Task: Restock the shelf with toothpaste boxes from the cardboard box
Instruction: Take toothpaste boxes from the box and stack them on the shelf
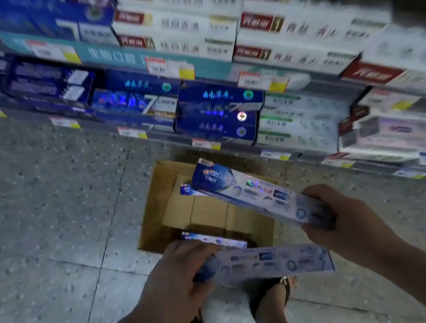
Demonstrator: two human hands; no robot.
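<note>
Your left hand [175, 280] has its fingers curled round one end of a toothpaste box [273, 261] held crosswise over the near rim of the cardboard box [160, 192]. Your right hand [340, 219] wraps its fingers round the end of a second toothpaste box [241, 187], which slants up over the cardboard box's right side. Gripping each by one end probably leaves the long free part ready to slide onto the shelf [163, 138] just behind the cardboard box, in which at least one spare toothpaste box [213, 238] remains.
</note>
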